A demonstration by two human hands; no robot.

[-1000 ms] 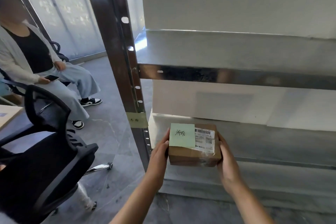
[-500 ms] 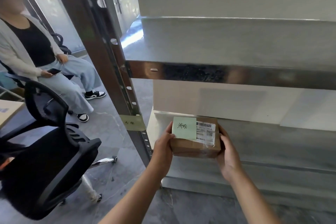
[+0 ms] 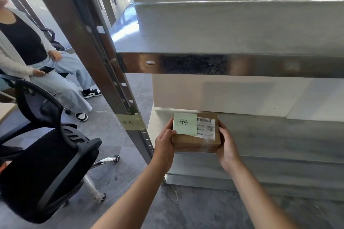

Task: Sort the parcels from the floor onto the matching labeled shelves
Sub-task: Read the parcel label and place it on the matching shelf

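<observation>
the left grip (image 3: 164, 143) clasps the left end of the parcel (image 3: 195, 141), its thumb lying on the top face at the edge of a green note (image 3: 185, 123), the fingers tucked out of sight round the far side. the right grip (image 3: 228, 147) clasps the right end in the same way, thumb up along the top right edge and fingers hidden underneath. both are closed round the box, which sits level between them.

the parcel is a small brown cardboard box wrapped in clear tape. the green note covers the left half of its top and bears handwritten characters. just beside it, on the right half, is a white shipping label (image 3: 206, 126) with a barcode.

the box is held over the front left corner of the lower shelf (image 3: 279, 135) of a metal rack. whether its underside touches the shelf cannot be told. above it runs the upper shelf (image 3: 223, 28), with a shiny front edge.

the rack's left upright post (image 3: 104, 57) slants up beside the left grip, and a strip of pale tape (image 3: 131, 121) with handwriting is wrapped round it at the height of the parcel.

to the left of the rack, on the dark floor (image 3: 186, 210), stands a black office chair (image 3: 46, 154). behind it a seated person (image 3: 28, 46) holds a phone (image 3: 47, 69) on their lap.
</observation>
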